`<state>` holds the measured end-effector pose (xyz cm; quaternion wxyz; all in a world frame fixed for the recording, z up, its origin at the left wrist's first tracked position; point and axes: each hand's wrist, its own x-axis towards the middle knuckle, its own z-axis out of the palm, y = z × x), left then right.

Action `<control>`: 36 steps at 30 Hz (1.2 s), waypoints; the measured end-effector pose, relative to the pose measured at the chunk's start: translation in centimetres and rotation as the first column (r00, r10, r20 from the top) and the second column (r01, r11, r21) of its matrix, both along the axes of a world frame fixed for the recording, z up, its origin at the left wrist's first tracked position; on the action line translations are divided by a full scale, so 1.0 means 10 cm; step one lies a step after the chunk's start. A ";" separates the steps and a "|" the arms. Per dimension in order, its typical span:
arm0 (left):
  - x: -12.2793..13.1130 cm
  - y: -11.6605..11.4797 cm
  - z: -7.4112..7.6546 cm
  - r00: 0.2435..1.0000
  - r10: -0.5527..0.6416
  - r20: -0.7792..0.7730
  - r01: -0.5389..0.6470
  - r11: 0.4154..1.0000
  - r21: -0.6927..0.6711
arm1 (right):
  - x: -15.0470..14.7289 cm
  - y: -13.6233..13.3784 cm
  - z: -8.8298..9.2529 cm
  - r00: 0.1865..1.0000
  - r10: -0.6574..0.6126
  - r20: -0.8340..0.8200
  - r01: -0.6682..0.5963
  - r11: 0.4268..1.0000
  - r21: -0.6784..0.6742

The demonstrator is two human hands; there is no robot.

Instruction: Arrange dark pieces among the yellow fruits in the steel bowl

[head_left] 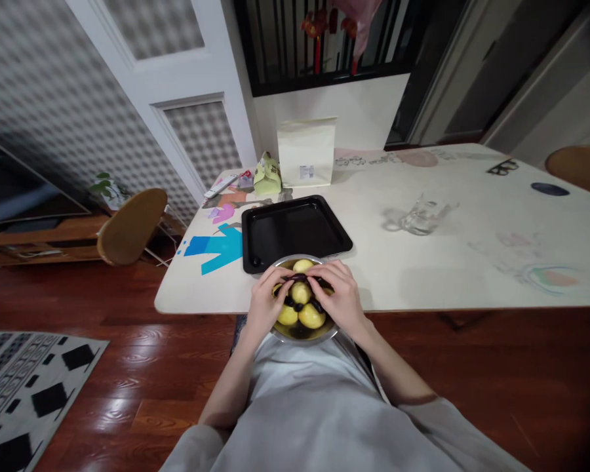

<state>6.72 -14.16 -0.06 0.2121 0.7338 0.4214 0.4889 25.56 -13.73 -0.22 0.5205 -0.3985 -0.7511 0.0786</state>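
Observation:
A shiny metal bowl (302, 339) sits in front of my body at the table's near edge. It holds several yellow round fruits (311, 316), with small dark oval pieces (298, 307), grape-like, among them. Over the bowl, my left hand (268, 298) and my right hand (340, 294) face each other with bent, pinching fingers. Between their fingertips is a dark, elongated grape-like piece (301, 278), pinched from both sides. The fingers partly cover the fruit at the bowl's sides.
A black baking tray (295, 226) lies just beyond the bowl. Behind it stand a cream paper bag (306, 147) and a green packet (267, 176). A clear glass item (419, 216) is on the right of the white table (472, 262). A chair (132, 226) stands left.

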 end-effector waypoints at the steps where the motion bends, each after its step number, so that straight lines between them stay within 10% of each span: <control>1: 0.00 0.01 0.00 1.000 -0.004 -0.013 0.004 1.000 -0.007 | 0.01 0.00 0.01 1.000 -0.012 -0.001 0.012 1.000 -0.006; 36: -0.25 -0.10 0.03 0.993 -0.087 0.084 0.102 0.977 -0.187 | 0.05 0.00 -0.10 0.999 0.007 -0.032 -0.009 0.999 -0.040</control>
